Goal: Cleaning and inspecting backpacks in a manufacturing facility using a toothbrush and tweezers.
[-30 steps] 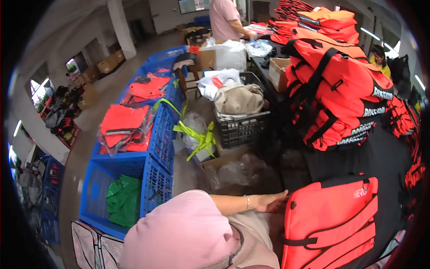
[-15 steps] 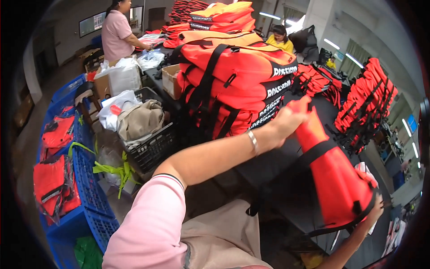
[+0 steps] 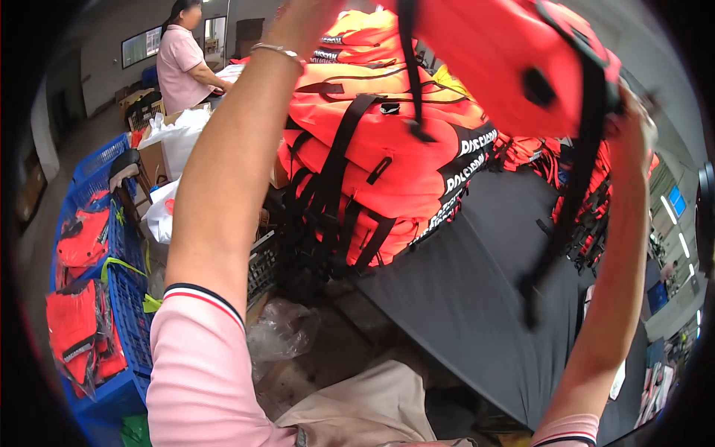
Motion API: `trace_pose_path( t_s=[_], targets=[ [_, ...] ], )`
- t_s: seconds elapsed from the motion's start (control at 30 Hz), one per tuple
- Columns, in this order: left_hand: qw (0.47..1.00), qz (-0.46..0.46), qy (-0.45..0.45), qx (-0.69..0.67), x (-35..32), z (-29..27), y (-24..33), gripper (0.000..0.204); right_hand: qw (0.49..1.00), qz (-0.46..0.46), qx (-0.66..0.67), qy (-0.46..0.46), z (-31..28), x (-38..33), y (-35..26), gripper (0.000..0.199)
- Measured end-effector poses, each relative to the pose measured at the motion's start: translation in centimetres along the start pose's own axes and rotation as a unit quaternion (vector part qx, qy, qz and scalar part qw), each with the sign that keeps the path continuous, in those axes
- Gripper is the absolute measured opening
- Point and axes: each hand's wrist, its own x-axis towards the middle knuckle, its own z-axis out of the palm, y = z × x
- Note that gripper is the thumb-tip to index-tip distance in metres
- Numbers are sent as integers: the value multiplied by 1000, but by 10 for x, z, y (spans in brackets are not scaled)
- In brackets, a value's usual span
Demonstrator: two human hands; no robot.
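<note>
A red-orange bag (image 3: 514, 71) with black straps hangs in the air at the upper right, blurred by motion. My right hand (image 3: 634, 134) is closed on its right end. A loose black strap (image 3: 570, 194) dangles from that end. Raised to the top edge is my left hand (image 3: 309, 22), blurred and partly cut off, so its fingers do not show. It is level with the bag's left end, in front of a tall stack of similar bags (image 3: 387, 156) with black straps and a black printed side band.
The stack stands on a table with a dark cover (image 3: 477, 298). More red bags (image 3: 588, 201) lie at the right. Blue crates (image 3: 130, 298) with wrapped red goods line the left. A clear plastic bag (image 3: 287, 328) lies below. A co-worker in pink (image 3: 181, 67) stands at the far left.
The red bag has gone from the table at the right up into the air. Both my arms have risen with it, and the table cover beneath now shows.
</note>
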Motion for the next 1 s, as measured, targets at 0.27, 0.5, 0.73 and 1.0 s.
trace_pose_path(
  t_s=[0.27, 0.5, 0.73, 1.0],
  targets=[
    [500, -58, 422, 754, -94, -199, -5, 71, 975, 197, -34, -95, 111, -59, 169, 17],
    [665, -156, 393, 616, -85, -199, -35, 69, 945, 311, 10, -97, 100, -83, 170, 27],
    [537, -241, 382, 712, -76, -221, -37, 80, 952, 245, -62, -171, 110, -93, 164, 33],
    [706, -188, 104, 675, -83, 124, -257, 46, 968, 220, -78, -91, 25, -122, 210, 31]
  ],
)
